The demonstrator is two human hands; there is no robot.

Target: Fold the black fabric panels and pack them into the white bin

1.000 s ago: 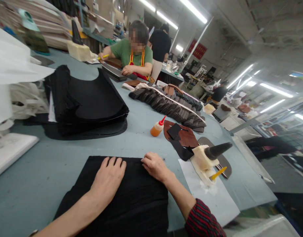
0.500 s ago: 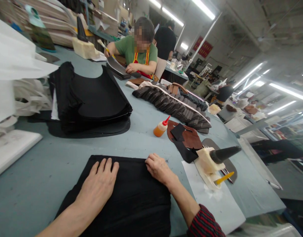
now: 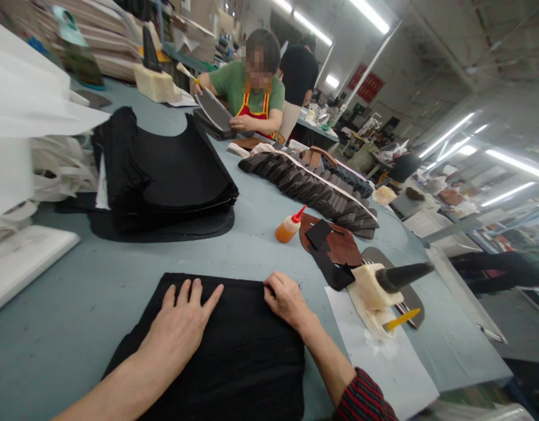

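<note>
A flat black fabric piece (image 3: 243, 356) lies on the blue-grey table (image 3: 98, 292) right in front of me. My left hand (image 3: 181, 327) rests flat on it, fingers stretched and slightly spread, palm down. My right hand (image 3: 287, 301) sits at the piece's far right corner with the fingers curled and pinched on the fabric edge. My right sleeve is red and dark striped.
Right of the fabric, white paper (image 3: 383, 356) carries a cream glue block with a black cone (image 3: 383, 283) and a yellow-handled tool (image 3: 401, 318). An orange glue bottle (image 3: 287, 228), brown leather pieces (image 3: 335, 245), a stack of black panels (image 3: 164, 169) and fanned dark pieces (image 3: 313, 190) lie beyond. A person in green works across the table.
My left hand has slid a little to the right across the fabric, with its fingers spread wider. My right hand stays at the corner. The person opposite has lifted a dark panel.
</note>
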